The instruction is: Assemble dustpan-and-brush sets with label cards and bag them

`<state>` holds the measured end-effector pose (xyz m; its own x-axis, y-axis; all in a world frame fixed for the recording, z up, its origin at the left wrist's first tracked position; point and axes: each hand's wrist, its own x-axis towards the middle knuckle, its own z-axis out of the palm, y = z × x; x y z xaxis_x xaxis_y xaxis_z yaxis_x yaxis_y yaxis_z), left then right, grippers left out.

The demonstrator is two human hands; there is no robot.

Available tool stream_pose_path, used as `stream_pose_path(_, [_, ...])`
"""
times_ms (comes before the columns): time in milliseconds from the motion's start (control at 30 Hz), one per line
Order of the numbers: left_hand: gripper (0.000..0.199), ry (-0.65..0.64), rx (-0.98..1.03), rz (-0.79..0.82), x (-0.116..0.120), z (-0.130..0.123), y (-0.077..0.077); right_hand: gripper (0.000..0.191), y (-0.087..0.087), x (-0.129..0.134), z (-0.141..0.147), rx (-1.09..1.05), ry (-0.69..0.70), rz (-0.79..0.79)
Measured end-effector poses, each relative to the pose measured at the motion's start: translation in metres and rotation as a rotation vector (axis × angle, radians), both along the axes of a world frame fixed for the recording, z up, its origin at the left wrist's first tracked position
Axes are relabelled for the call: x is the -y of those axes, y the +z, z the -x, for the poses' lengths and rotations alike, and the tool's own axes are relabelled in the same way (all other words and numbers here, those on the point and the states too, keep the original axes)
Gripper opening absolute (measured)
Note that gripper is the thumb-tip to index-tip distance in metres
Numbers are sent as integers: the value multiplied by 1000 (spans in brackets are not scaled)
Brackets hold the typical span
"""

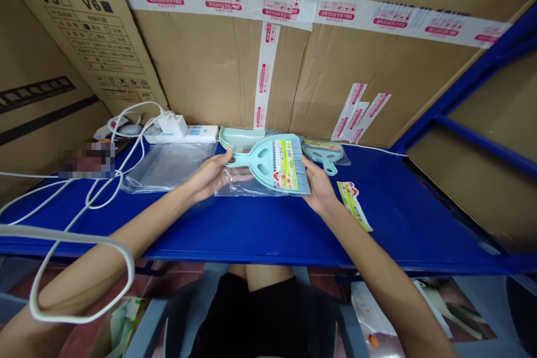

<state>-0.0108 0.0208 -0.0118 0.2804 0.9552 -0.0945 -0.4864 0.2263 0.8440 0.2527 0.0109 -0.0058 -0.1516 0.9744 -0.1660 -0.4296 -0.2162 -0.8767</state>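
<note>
A light-blue hand brush and dustpan set is held level just above the table, with a printed card across it near the grey-blue bristles. My left hand pinches the handle end, thumb on top and fingers stretched underneath. On the bristle end, my right hand closes around the edge; some of its fingers are hidden. Clear plastic film shows below the set, and I cannot tell whether it encloses the set. Behind are stacked light-blue dustpans and another set in clear wrap.
A loose printed card lies on the blue table at right. Clear plastic bags lie at left, before a white power strip. White cables loop over the left side. Cardboard stands behind; a blue frame bounds the right.
</note>
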Motion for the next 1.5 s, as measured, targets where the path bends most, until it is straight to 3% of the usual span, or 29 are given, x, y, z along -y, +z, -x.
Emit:
stream_pose_path(133, [27,-35,-98,32,-3,10,3,32,-2,-5,-6,27,-95,-16])
stream_pose_path(300, [27,32,-58,22,-11,20,8,26,2,-4,-12,114,-150,-98])
stream_pose_path(467, [30,49,-43,38,-16,25,9,34,6,-2,-15,172,-138,-160])
stream_pose_path(633, [30,70,-48,31,-16,24,4,47,9,0,-13,205,-257,-270])
stream_pose_path(800, [30,60,-54,4,-14,20,2,27,8,1,-15,331,-126,-399])
stream_pose_path(1000, [32,63,-56,-16,-12,19,3,36,5,-1,-14,280,-106,-399])
stream_pose_path(1333, [29,67,-35,0,-12,18,3,29,8,1,-15,324,-72,-419])
stream_pose_path(1500, [30,58,-40,-12,-12,17,3,27,9,2,-16,292,32,-375])
